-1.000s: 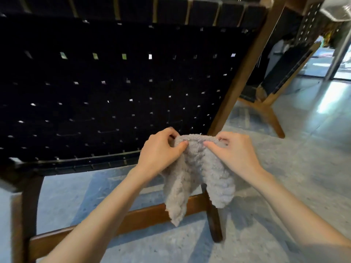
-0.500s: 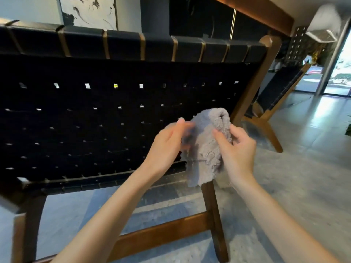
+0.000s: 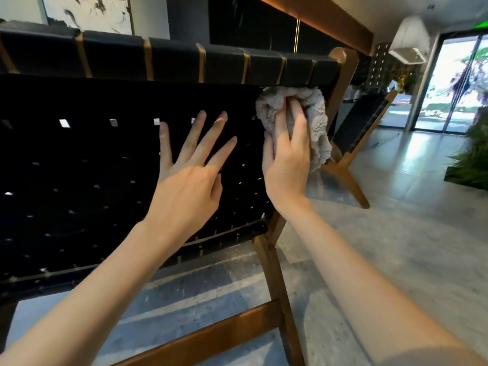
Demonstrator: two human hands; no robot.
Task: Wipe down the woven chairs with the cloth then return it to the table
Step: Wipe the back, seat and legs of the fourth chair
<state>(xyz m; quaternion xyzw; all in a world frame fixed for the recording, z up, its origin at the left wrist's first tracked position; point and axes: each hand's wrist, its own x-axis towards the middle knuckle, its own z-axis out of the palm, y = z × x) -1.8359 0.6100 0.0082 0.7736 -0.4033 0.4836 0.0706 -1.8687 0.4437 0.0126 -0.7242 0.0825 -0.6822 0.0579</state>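
Note:
A woven chair with black webbing and a brown wood frame fills the left half of the view, its back facing me. My right hand presses a bunched grey cloth against the upper right corner of the webbing, just under the top rail, with its visible fingers straight. Part of the cloth hangs down past the hand on the right. My left hand is spread flat in front of the webbing to the left of the cloth and holds nothing. A second woven chair stands further back on the right.
The chair's wooden rear leg and lower crossbar stand on a polished grey floor. Green plants sit at the right edge. Glass doors lie beyond, and a wooden beam runs overhead.
My left hand has let go of the cloth and spread open. My right hand has carried the cloth up to the chair's top right corner, and my view has tilted upward.

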